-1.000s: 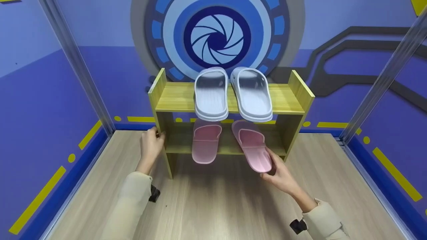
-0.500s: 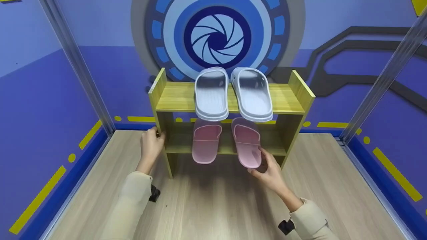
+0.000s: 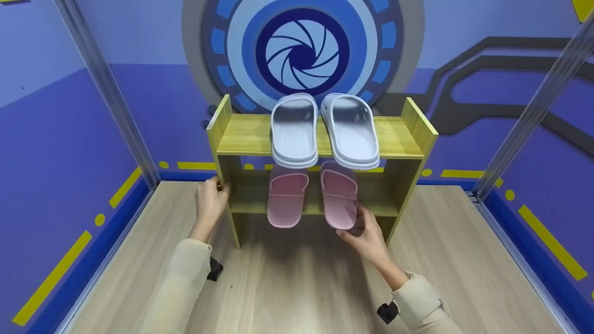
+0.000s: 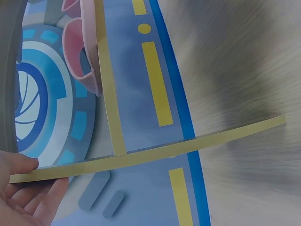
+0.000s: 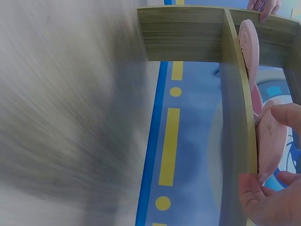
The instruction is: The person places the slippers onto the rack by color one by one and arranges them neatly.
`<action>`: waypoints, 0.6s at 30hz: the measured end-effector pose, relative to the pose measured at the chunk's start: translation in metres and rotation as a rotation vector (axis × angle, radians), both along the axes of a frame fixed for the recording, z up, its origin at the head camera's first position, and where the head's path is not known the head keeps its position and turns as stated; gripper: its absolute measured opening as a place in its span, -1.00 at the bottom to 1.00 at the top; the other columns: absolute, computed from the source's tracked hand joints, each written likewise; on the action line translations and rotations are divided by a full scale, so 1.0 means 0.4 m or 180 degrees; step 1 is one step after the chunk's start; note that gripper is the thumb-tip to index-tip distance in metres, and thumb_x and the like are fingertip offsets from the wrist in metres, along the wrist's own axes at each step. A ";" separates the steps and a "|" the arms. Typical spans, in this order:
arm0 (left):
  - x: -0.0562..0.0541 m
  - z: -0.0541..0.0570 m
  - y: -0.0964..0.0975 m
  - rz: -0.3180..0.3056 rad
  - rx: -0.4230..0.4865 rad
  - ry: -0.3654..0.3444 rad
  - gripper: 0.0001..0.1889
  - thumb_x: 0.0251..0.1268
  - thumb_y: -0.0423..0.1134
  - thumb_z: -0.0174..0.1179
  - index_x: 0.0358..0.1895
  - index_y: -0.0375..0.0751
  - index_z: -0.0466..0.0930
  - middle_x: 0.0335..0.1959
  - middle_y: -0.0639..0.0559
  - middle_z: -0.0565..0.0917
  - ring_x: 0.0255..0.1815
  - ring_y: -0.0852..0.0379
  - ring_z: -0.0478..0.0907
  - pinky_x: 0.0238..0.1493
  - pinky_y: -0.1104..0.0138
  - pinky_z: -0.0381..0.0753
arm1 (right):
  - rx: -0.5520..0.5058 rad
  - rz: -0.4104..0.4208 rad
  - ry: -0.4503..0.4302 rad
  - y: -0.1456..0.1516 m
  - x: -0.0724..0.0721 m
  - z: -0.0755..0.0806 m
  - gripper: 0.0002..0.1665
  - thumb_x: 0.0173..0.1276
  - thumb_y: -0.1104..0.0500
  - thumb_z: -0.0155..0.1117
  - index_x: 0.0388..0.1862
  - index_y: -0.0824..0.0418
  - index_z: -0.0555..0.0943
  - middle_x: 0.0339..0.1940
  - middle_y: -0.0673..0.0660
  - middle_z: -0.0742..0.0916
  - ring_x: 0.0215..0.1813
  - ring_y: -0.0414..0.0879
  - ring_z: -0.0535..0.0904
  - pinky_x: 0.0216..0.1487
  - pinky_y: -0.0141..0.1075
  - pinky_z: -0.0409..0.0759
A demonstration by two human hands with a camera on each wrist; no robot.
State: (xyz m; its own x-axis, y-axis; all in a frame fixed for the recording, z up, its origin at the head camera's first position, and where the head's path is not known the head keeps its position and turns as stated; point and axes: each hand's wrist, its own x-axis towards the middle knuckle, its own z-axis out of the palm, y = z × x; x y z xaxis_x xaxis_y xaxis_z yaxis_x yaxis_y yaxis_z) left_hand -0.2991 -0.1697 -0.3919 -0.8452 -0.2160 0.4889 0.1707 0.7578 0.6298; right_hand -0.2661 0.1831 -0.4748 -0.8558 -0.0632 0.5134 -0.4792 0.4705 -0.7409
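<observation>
A two-tier wooden shoe rack (image 3: pixel 320 204) stands in the middle of the head view. My left hand (image 3: pixel 211 204) grips its left side panel (image 4: pixel 155 155), thumb on one face and fingers on the other in the left wrist view. My right hand (image 3: pixel 369 236) holds the heel end of the right pink slipper (image 3: pixel 340 211), which lies on the lower shelf with its heel past the front edge. In the right wrist view the fingers are around this slipper's heel (image 5: pixel 270 146). The left pink slipper (image 3: pixel 285 211) lies beside it, roughly parallel.
Two pale grey clogs (image 3: pixel 294 134) sit side by side on the upper shelf (image 3: pixel 246 134), heels outward, above the pink slippers. The rack stands on a wood-grain tabletop (image 3: pixel 287 287), close to a blue and purple patterned back wall (image 3: pixel 158 106). Metal posts (image 3: pixel 111 93) mark the corners.
My right hand has moved left, shifting the right pink slipper left and back on the lower shelf and turning it straighter. The left hand stays on the side panel.
</observation>
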 end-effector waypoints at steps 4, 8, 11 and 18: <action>0.000 0.001 -0.001 0.0005 0.0007 -0.0021 -0.82 0.11 -0.34 0.12 -0.39 -0.46 0.54 -0.42 -0.31 0.60 -0.41 -0.16 0.56 -0.43 0.09 0.50 | 0.0014 0.0006 0.0000 -0.004 -0.003 0.000 -0.09 -0.14 0.19 0.47 0.20 0.34 0.26 -0.06 0.24 0.48 -0.17 -0.01 0.46 -0.22 -0.21 0.47; 0.000 0.002 -0.002 0.0010 0.0015 -0.0053 -0.82 0.12 -0.33 0.12 -0.38 -0.46 0.54 -0.41 -0.31 0.60 -0.42 -0.14 0.56 -0.45 0.10 0.50 | 0.0037 0.0020 0.0050 -0.007 -0.003 0.002 -0.10 -0.13 0.20 0.47 0.21 0.35 0.25 -0.06 0.24 0.49 -0.17 -0.01 0.46 -0.23 -0.24 0.45; -0.001 0.002 -0.002 0.0009 0.0012 -0.0028 -0.82 0.12 -0.33 0.13 -0.39 -0.45 0.55 -0.41 -0.30 0.61 -0.41 -0.14 0.56 -0.44 0.10 0.50 | 0.0011 0.0030 0.0057 -0.010 0.008 0.019 -0.10 -0.14 0.24 0.47 0.19 0.40 0.26 -0.08 0.27 0.49 -0.18 0.00 0.46 -0.24 -0.21 0.45; -0.004 -0.005 -0.001 -0.0004 0.0005 0.0036 -0.84 0.11 -0.35 0.13 -0.38 -0.45 0.55 -0.41 -0.31 0.61 -0.38 -0.16 0.56 -0.40 0.09 0.50 | -0.0123 0.0129 0.0080 0.022 0.041 0.058 -0.17 -0.12 0.31 0.43 0.17 0.44 0.28 -0.12 0.35 0.51 -0.16 0.11 0.47 -0.25 -0.13 0.48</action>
State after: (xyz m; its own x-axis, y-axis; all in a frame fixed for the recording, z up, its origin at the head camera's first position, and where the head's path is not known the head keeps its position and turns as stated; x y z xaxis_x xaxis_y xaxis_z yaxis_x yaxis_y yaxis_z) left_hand -0.3005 -0.1699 -0.3939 -0.8399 -0.2156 0.4980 0.1787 0.7566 0.6290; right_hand -0.2496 0.1918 -0.4516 -0.8398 -0.0773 0.5374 -0.5159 0.4218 -0.7456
